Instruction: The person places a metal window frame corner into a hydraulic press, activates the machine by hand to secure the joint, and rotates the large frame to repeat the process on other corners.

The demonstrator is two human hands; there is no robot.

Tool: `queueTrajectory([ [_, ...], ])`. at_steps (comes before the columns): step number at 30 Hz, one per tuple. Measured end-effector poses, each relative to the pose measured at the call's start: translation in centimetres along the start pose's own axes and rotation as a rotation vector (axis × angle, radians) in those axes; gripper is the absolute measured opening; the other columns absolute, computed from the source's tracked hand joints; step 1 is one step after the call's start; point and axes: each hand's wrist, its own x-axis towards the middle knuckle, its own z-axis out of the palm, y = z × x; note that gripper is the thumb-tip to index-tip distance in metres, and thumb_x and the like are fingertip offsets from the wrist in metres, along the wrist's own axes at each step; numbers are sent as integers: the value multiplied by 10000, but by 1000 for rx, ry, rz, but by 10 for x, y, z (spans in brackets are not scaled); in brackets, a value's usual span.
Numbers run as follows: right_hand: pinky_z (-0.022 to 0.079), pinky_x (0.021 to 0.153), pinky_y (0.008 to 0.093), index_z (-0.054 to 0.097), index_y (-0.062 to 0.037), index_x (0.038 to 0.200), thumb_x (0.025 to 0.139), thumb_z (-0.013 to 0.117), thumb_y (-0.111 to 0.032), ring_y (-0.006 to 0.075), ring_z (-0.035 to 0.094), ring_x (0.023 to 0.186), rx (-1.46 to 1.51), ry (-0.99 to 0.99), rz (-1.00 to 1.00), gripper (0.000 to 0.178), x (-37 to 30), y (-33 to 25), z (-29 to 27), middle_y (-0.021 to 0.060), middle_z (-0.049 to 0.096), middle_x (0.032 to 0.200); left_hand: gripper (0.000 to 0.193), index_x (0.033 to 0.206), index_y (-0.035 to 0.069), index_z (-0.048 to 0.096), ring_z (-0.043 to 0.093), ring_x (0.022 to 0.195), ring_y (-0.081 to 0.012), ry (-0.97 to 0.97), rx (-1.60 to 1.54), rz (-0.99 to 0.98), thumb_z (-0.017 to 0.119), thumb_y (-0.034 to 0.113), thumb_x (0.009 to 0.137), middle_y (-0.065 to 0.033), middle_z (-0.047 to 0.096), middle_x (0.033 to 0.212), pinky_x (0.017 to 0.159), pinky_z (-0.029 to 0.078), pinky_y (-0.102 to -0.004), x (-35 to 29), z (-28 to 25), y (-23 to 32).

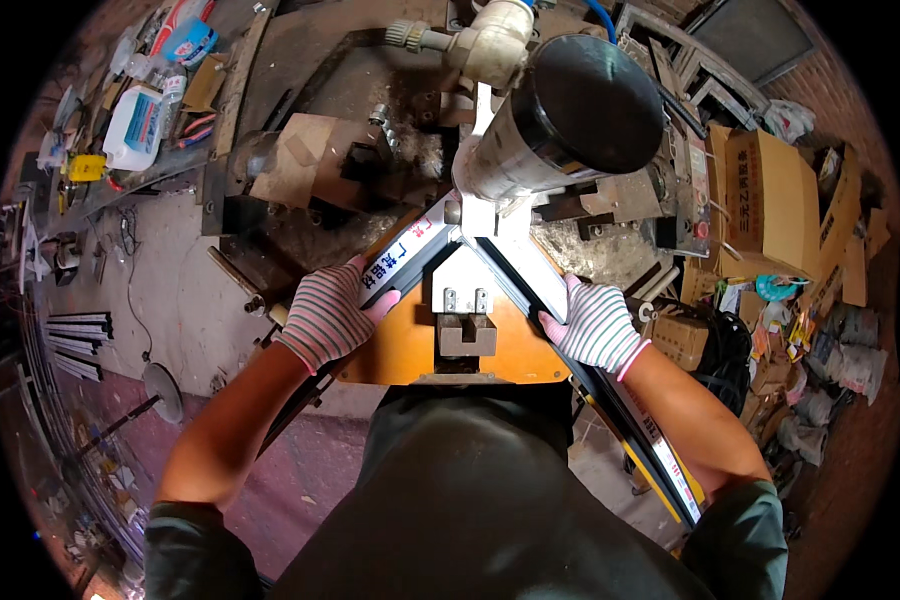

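Observation:
My left hand (pixel 328 316), in a striped pink-and-white glove, is closed round a metal profile (pixel 410 252) with white printed film. My right hand (pixel 598 322), gloved alike, grips a second metal profile (pixel 532 272), its thumb on the inner edge. The two profiles slant away from me and come together in a V at a machine's metal head. Between them lie a pale metal plate (pixel 454 268) and a notched steel block (pixel 467 336), over the machine's orange plate (pixel 400 345). Parts of the profiles' joined ends are hidden under the head.
A large black-topped cylinder (pixel 595 105) rises over the joint, beside a white pipe fitting (pixel 500 40). At left, a bench carries a white jug (pixel 133 128). Cardboard boxes (pixel 770 200) and scrap crowd the right. A round disc stand (pixel 163 392) is on the floor at left.

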Motion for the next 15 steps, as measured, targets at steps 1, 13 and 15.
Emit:
queueTrajectory([
  [1, 587, 695, 489, 589, 112, 1280, 928, 654, -556, 441, 724, 723, -5, -16, 7, 758, 0, -1, -3, 274, 716, 783, 643, 1173, -59, 672, 760, 861, -424, 14, 17, -5, 717, 544, 955, -264, 749, 893, 772, 615, -462, 0, 0, 1],
  [13, 610, 728, 451, 507, 193, 1458, 925, 644, -538, 399, 750, 760, -14, 51, -1, 916, 12, -7, -1, 262, 732, 794, 594, 1098, -37, 673, 755, 814, -425, 27, 41, -15, 727, 538, 959, -260, 745, 873, 738, 610, -464, -2, -2, 7],
  [15, 610, 724, 451, 509, 195, 1455, 924, 644, -537, 404, 750, 765, -2, 52, -8, 914, 12, -9, -1, 270, 732, 801, 583, 1118, -40, 673, 759, 805, -421, 28, 55, -18, 721, 521, 969, -264, 755, 890, 732, 617, -460, -3, -3, 7],
])
